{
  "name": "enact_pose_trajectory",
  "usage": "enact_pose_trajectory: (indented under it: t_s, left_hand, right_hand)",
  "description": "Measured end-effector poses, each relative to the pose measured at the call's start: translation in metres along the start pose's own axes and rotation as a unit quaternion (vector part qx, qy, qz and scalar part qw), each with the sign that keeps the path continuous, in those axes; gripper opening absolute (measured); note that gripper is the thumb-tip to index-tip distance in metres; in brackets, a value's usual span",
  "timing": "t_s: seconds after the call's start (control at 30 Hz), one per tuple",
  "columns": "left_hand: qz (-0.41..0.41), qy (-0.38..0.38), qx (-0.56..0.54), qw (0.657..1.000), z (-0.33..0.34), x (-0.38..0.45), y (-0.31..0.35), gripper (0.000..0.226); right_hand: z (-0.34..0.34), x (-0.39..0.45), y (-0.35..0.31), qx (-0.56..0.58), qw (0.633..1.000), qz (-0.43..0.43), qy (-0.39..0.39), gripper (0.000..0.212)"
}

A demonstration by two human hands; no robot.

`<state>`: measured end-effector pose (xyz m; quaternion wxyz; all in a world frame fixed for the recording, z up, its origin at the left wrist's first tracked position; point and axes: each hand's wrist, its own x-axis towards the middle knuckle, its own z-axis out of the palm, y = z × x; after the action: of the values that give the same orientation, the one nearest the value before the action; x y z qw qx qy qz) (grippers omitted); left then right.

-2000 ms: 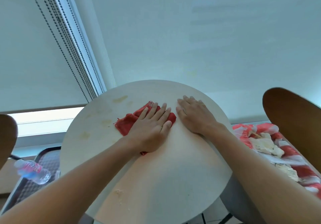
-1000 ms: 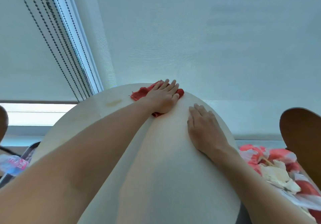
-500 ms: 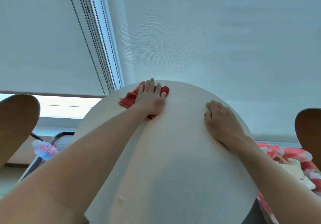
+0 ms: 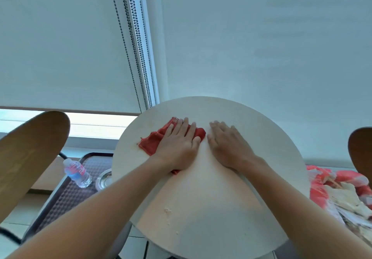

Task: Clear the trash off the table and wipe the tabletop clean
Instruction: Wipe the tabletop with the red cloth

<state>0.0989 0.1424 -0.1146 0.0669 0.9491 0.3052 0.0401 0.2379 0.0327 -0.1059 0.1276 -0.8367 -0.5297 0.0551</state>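
both hands have slid back toward the person since half a second ago: the left hand point(image 4: 179, 148) and the red cloth point(image 4: 155, 142) under it were up at the far rim of the round table point(image 4: 251, 134), and now they sit nearer the middle of the far half, while the right hand point(image 4: 227, 146) has come in from the right side so it lies just beside the left one. the left hand is flat on the cloth, fingers straight and spread, pressing it down on the tabletop rather than clutching it; the cloth sticks out to the left of the palm and a bit peeks out by the wrist. the right hand is also flat and relaxed, palm down on the bare wood, gripping nothing, its thumb side right next to the cloth's right edge. closer to the person, a small patch of pale crumbs point(image 4: 168, 211) sits on the tabletop, with a few more specks scattered toward the near edge. off the table to the left there's a dark tray point(image 4: 68, 194) lower down, with a plastic water bottle point(image 4: 77, 173) lying on it and a round metal dish point(image 4: 103, 179) next to it, partly hidden by the table edge. a wooden chair back point(image 4: 26, 154) fills the left side. on the right, a red and white bag point(image 4: 330, 186) holds crumpled paper trash point(image 4: 346, 198).
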Motion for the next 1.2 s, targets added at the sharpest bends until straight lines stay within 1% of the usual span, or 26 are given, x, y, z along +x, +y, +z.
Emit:
enact_pose_trajectory:
  t_s: [0.13, 0.23, 0.4, 0.6, 0.73, 0.9, 1.0, 1.2]
  left_hand:
    - [0.008, 0.007, 0.010, 1.000, -0.001, -0.034, 0.010, 0.062]
    - [0.018, 0.007, 0.016, 1.000, 0.002, -0.042, 0.017, 0.062]
    - [0.026, 0.006, 0.011, 1.000, 0.006, -0.028, 0.016, 0.062]
    - [-0.005, 0.009, -0.005, 1.000, 0.006, 0.014, 0.014, 0.061]
    - [-0.019, -0.007, -0.012, 1.000, 0.002, 0.045, -0.001, 0.062]
    - [-0.048, -0.011, 0.035, 0.998, -0.004, 0.071, -0.031, 0.063]
    - [-0.060, -0.020, 0.048, 0.997, -0.009, 0.074, -0.048, 0.065]
    - [-0.089, -0.032, 0.026, 0.995, -0.016, 0.062, -0.075, 0.063]
  right_hand:
    - [0.002, 0.007, -0.004, 0.007, 1.000, 0.001, -0.007, 0.056]
    - [0.003, 0.008, 0.001, 0.011, 1.000, 0.012, 0.000, 0.055]
    - [0.011, 0.010, 0.006, 0.003, 1.000, 0.014, 0.013, 0.055]
    - [0.015, 0.012, 0.009, 0.000, 1.000, 0.018, 0.015, 0.055]
    - [0.014, 0.012, 0.009, 0.002, 1.000, 0.021, 0.015, 0.056]
    - [0.013, 0.011, 0.010, 0.001, 1.000, 0.018, 0.012, 0.055]
    - [0.013, 0.012, 0.011, 0.001, 1.000, 0.018, 0.010, 0.055]
    - [0.009, 0.010, 0.011, 0.007, 1.000, 0.012, 0.006, 0.054]
